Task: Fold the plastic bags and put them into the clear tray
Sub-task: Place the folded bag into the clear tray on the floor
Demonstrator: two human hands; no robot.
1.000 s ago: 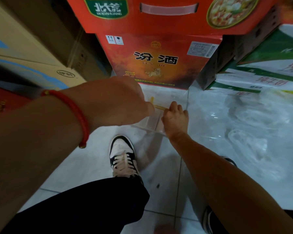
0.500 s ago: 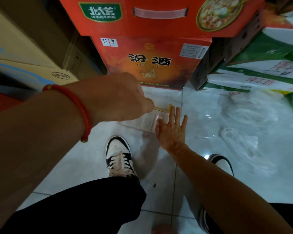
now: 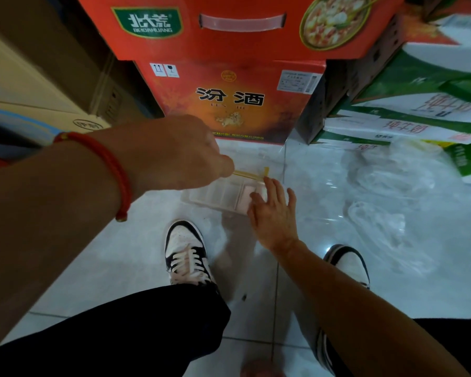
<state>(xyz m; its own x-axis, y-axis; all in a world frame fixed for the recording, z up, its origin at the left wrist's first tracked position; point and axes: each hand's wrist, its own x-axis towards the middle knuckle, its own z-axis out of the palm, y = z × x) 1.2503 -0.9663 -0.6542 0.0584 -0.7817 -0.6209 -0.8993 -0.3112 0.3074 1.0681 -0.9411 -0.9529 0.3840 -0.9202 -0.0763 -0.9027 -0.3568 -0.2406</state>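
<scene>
Glossy tiled floor [image 3: 120, 268], stacked cartons [image 3: 229, 104]; left hand [image 3: 174, 153] fingers unclear, right hand [image 3: 275, 213] fingers spread.

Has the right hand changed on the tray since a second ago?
Yes. The right hand, curled at the clear tray edge before, now lies spread flat over its right end.

We get dim, warm indoor light. Glossy floor [image 3: 324, 186] throws white glare streaks, brightest by the right shoe [image 3: 348, 263]. Left forearm [image 3: 46, 213] is dark and soft, close to lens. Wide-angle bends the boxes [image 3: 229, 104] at the edges; corners are murky.
</scene>
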